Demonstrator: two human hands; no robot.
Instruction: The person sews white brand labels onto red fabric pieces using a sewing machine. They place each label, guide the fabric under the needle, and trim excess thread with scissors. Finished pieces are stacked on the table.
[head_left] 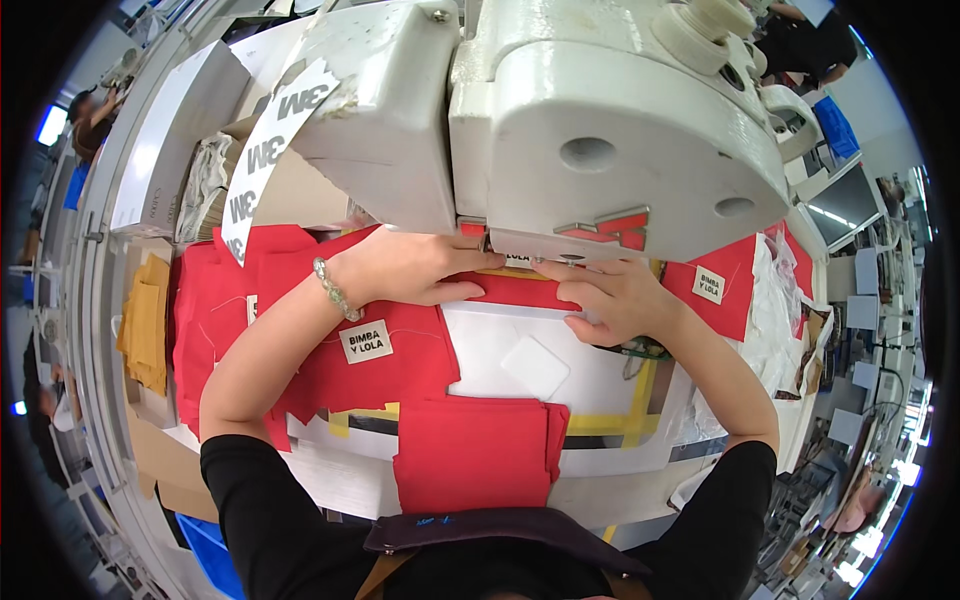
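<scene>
1. Left hand [405,268] and right hand [622,298], thumbs spread from fingers, touch the red cloth [520,291] between them, beneath the white machine [620,130].
2. Below both hands: white surface [600,375], yellow tape [637,408], stacked red pieces [475,455].
3. Left of them: white box [180,145], distant person [92,125].

Both hands work beneath a large white machine head [620,130]. The left hand [410,268], below a beaded bracelet [337,290], lies with fingers stretched over red fabric [520,290]; the right hand [615,300] has its fingertips beside a pale label [517,258], its thumb apart. Left of centre, another red piece [400,372] bears a white label [367,341]. Nearer the body sits a red fabric stack [475,455], just below a rounded white square [536,367]; white plastic [775,290] lies crumpled at right
</scene>
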